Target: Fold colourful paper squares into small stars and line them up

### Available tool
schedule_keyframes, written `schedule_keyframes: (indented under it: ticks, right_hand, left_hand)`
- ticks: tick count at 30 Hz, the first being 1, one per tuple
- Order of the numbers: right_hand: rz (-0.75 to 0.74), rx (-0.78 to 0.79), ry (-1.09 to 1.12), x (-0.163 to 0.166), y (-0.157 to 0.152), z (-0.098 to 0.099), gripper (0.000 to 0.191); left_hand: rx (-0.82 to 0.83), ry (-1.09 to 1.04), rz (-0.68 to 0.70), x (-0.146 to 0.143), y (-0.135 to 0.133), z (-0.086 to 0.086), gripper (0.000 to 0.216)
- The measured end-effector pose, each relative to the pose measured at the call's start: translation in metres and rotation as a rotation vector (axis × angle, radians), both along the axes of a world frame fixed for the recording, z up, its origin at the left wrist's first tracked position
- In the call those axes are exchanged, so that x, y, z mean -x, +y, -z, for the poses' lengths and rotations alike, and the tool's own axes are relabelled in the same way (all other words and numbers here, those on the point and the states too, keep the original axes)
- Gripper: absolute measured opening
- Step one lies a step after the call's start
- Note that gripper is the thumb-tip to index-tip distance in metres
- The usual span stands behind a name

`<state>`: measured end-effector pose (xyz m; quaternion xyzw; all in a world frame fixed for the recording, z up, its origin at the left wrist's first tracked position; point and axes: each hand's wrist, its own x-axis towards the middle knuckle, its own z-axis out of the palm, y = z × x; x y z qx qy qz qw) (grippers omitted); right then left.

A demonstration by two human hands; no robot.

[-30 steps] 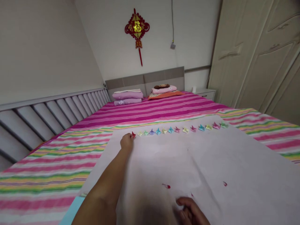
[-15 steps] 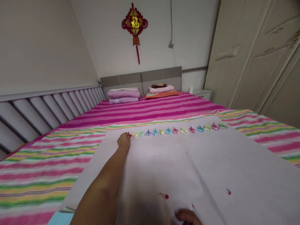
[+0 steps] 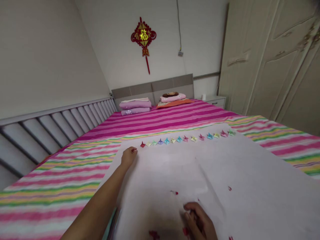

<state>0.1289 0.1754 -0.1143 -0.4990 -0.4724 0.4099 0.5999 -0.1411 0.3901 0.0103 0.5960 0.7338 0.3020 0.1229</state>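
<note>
My left hand (image 3: pixel 129 156) is loosely curled with thumb and fingers a little apart, just left of a red folded-paper piece (image 3: pixel 142 144) and not touching it. That piece stands at the left end of a row of several small folded-paper pieces in blue, yellow, green, purple and pink, such as a blue piece (image 3: pixel 209 136). My right hand (image 3: pixel 201 221) is low over the white sheet (image 3: pixel 165 170), fingers bent, with a gap between thumb and index finger. A red scrap (image 3: pixel 185 231) lies by its thumb, partly hidden.
Red scraps (image 3: pixel 154 234) and a small red-and-white bit (image 3: pixel 175 192) lie on the sheet. Greenish paper (image 3: pixel 110 225) is partly hidden beside my left forearm. The sheet lies on a striped bed; folded bedding (image 3: pixel 135 106) is at the headboard. A rail (image 3: pixel 60 113) runs along the left.
My left hand has let go of the red folded-paper piece and drawn back slightly to the left. My right hand has come further into view. The camera view has shifted.
</note>
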Motion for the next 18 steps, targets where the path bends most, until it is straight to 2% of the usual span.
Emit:
schedule_keyframes:
  ticks: [4,8,14,18]
  right_hand:
    - [-0.057,-0.029,-0.105,-0.008,-0.004,-0.017,0.032]
    - [-0.044,-0.053,-0.181,-0.010,-0.003,-0.019,0.031]
    - [-0.046,-0.032,-0.176,-0.008,-0.001,-0.016,0.033]
    - [-0.037,-0.046,-0.194,-0.009,-0.001,-0.018,0.033]
  left_hand:
    - [-0.011,-0.105,0.072,0.024,-0.056,-0.004,0.026]
    - [-0.049,-0.177,0.089,0.048,-0.127,0.002,0.024]
    - [-0.112,-0.185,0.031,0.058,-0.237,0.032,0.035]
    - [-0.138,-0.175,0.004,0.059,-0.286,0.055,0.035]
